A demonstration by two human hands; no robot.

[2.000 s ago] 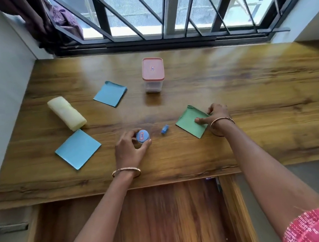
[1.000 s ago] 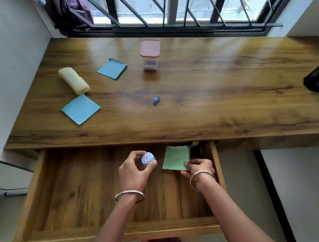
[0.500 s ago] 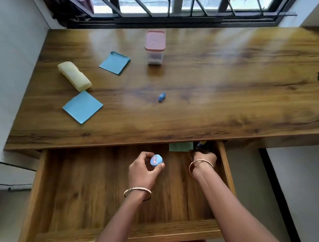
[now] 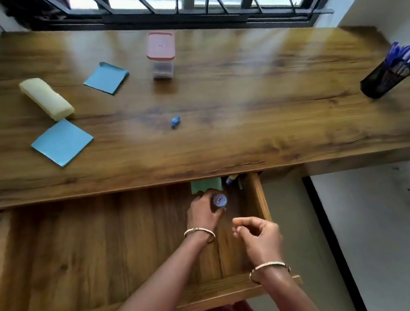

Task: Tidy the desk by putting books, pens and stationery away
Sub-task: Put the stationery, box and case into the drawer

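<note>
My left hand [image 4: 203,213] is inside the open wooden drawer [image 4: 80,254], gripping a small round blue container [image 4: 219,200] near the drawer's back right. Just behind it lies a green sticky-note pad [image 4: 205,185], half under the desk edge. My right hand [image 4: 259,232] hovers over the drawer's right side, fingers loosely curled and holding nothing. On the desk [image 4: 245,112] lie two blue sticky-note pads [image 4: 62,142] [image 4: 106,78], a yellow pouch [image 4: 46,98], a tiny blue object [image 4: 175,121] and a pink-lidded clear box [image 4: 161,54].
A black mesh pen holder [image 4: 384,80] with blue pens stands at the desk's right end. Small items sit in the drawer's back right corner [image 4: 232,179]. A barred window runs along the far edge. Walls close in on both sides.
The green pad was carried from the desk into the drawer and let go at its back. My right hand has pulled back empty. My left hand moved the blue container towards the drawer's back right.
</note>
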